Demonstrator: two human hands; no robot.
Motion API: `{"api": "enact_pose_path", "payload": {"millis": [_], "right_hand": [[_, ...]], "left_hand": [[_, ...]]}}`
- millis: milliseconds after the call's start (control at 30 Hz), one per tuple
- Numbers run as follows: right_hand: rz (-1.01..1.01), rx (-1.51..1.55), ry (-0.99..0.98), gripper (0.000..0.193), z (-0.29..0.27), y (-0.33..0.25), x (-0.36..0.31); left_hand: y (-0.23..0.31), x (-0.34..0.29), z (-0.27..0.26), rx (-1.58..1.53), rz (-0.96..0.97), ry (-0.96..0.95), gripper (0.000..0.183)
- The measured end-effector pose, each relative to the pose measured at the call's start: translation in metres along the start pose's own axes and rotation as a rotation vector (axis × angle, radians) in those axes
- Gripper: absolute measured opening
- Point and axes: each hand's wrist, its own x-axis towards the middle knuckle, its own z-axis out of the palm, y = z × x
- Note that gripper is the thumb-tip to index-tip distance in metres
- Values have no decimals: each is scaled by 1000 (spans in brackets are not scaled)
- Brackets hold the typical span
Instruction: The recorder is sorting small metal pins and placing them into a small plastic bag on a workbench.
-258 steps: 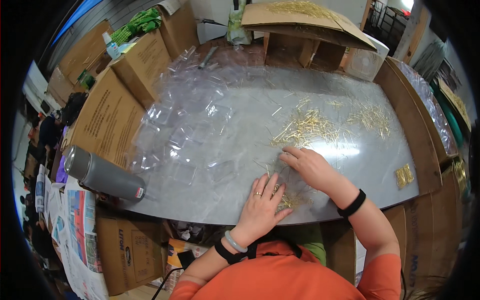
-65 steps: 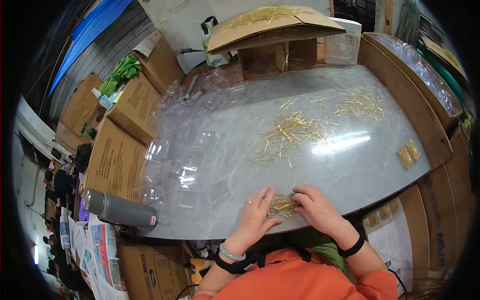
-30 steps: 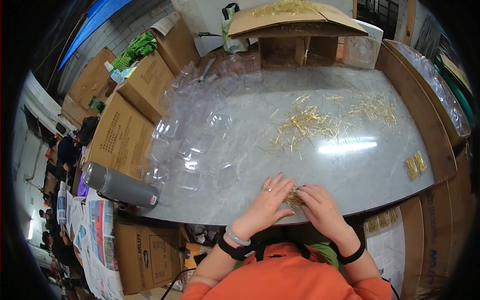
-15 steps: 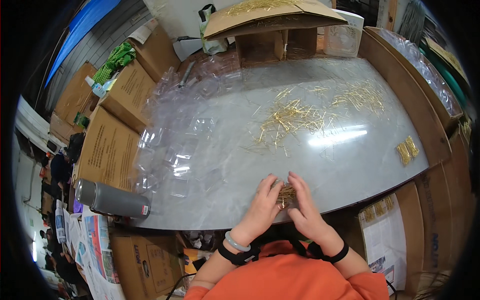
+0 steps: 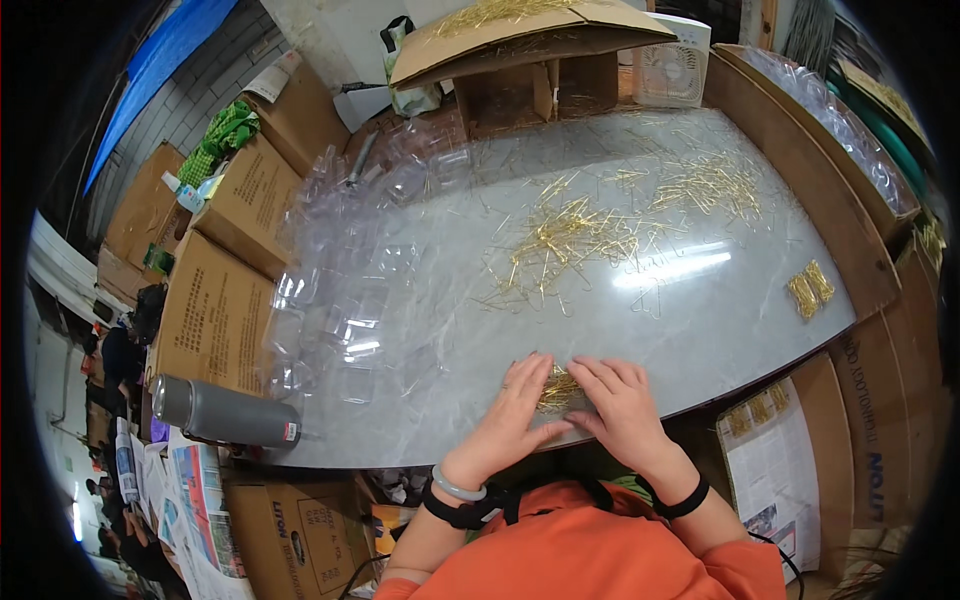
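A small bundle of gold wire hooks (image 5: 557, 391) lies at the near edge of the grey table, squeezed between my two hands. My left hand (image 5: 513, 405) presses on its left side, fingers together and pointing away from me. From the other side my right hand (image 5: 618, 402) closes against it, fingers bent over its end. Both thumbs reach toward each other at the near side of the bundle. Farther up the table is a loose, tangled heap of gold wire hooks (image 5: 565, 240), with more hooks (image 5: 710, 188) scattered to its right.
Clear plastic boxes (image 5: 345, 290) cover the table's left part. A grey bottle (image 5: 228, 412) lies near the front left corner. Two tied hook bundles (image 5: 809, 290) sit at the right edge. Cardboard (image 5: 810, 200) borders the right side; a cardboard shelf (image 5: 530, 45) stands behind.
The hook bundle has gone from more upright to lying flatter on the table. My right hand's fingers have come down and bent inward around it, and the left fingers lie straighter alongside.
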Motion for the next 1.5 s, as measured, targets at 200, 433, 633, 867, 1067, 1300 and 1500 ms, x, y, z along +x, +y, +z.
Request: {"api": "enact_pose_path", "payload": {"millis": [200, 433, 633, 867, 1067, 1300, 1500], "right_hand": [[24, 59, -2, 56, 9, 16, 1], [99, 346, 49, 56, 29, -19, -3], [-66, 176, -158, 77, -2, -5, 9], [-229, -161, -199, 67, 21, 1, 7], [-132, 20, -208, 59, 14, -12, 14], [-247, -147, -187, 50, 22, -6, 17], [-184, -110, -175, 42, 15, -7, 12]], "left_hand": [[-6, -5, 8, 119, -7, -1, 72], [-4, -5, 21, 208, 44, 87, 73], [-10, -13, 12, 74, 8, 30, 81], [-4, -11, 9, -22, -88, 42, 86], [-3, -14, 15, -46, -118, 82, 87], [-2, -17, 10, -83, -73, 101, 83], [-13, -49, -28, -77, -300, 538, 43]]}}
